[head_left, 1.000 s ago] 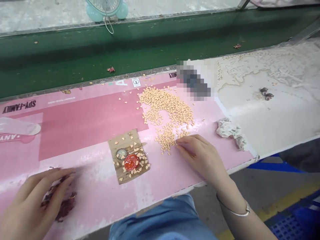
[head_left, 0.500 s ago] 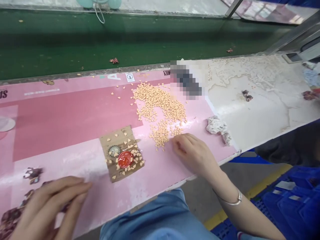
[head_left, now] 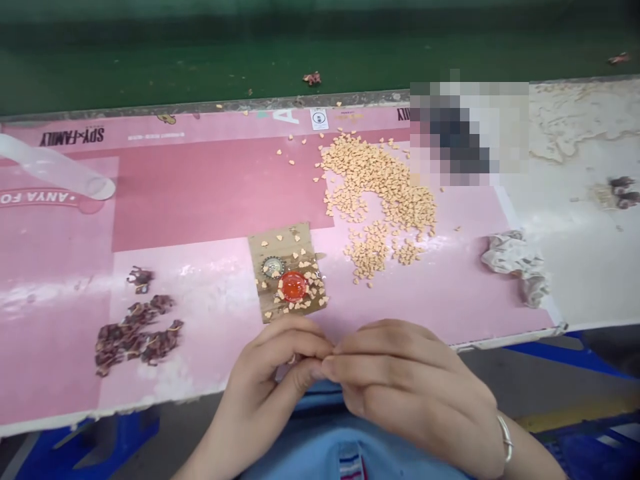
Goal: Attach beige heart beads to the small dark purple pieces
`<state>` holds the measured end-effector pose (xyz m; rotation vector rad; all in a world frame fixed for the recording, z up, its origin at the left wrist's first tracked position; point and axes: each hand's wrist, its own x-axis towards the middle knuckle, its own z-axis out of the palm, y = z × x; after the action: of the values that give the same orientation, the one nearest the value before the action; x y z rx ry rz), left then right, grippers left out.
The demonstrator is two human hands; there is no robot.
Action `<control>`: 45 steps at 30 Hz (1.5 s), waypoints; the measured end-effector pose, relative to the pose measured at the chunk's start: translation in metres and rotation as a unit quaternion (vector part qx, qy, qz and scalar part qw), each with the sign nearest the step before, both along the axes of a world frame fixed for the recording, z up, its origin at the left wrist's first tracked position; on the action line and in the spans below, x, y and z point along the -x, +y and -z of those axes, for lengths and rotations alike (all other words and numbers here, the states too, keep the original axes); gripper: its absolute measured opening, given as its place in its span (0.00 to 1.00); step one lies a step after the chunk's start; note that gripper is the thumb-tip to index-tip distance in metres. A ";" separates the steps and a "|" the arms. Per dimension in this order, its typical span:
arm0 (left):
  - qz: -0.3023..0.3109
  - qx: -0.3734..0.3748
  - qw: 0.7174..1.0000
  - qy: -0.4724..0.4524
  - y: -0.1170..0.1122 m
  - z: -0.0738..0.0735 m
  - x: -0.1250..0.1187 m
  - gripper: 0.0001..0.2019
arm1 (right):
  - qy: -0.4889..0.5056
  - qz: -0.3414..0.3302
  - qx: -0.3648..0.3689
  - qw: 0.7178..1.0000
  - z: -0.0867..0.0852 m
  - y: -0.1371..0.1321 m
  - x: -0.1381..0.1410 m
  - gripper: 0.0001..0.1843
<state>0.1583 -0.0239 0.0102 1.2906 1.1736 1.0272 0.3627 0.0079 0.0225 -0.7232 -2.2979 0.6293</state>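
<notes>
pink workbench (head_left: 200, 200); green conveyor (head_left: 250, 67) beyond; blue crate (head_left: 590, 453) below; hands (head_left: 410, 387) together

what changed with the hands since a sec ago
The left hand moved right, off the dark red pieces, which now lie uncovered on the pink mat. The right hand drew back from the orange heart-shaped bits to meet it near the mat's edge, fingers together; anything held is hidden. The bits and the cardboard piece stayed put.

between the hands: whatever's there is hidden by the left hand (head_left: 273, 373) and right hand (head_left: 405, 380), can't see it | far right: pixelated patch (head_left: 467, 130), no clue what's under it | far left: clear plastic tube (head_left: 50, 165) cut off by the frame edge | orange bits (head_left: 375, 183): too tiny to tell the material
</notes>
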 end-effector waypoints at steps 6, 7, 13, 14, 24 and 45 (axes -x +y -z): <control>-0.005 0.029 0.999 -0.025 -0.001 0.001 0.001 0.05 | 0.086 -0.013 0.064 0.994 0.010 0.012 0.007 0.13; -0.005 0.030 0.999 -0.025 -0.001 0.002 0.002 0.05 | 0.106 -0.008 0.078 0.991 0.011 0.012 0.009 0.13; -0.011 0.003 1.000 -0.017 -0.003 0.009 0.000 0.06 | 0.181 0.000 0.138 0.974 0.019 0.006 0.020 0.13; -0.015 -0.006 1.000 -0.014 -0.004 0.010 0.000 0.06 | 0.192 0.009 0.138 0.972 0.019 0.005 0.022 0.14; -0.034 -0.143 0.975 0.165 -0.004 0.007 0.006 0.08 | 0.070 0.064 0.046 0.994 0.009 0.008 0.023 0.14; -0.339 -0.025 0.929 0.149 -0.032 0.019 0.029 0.09 | -0.089 0.052 -0.110 0.989 0.022 0.032 0.038 0.09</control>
<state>0.1297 -0.0560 -0.0087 1.1181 1.9180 1.3855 0.3249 0.0396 0.0002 -0.8127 -2.4258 0.2654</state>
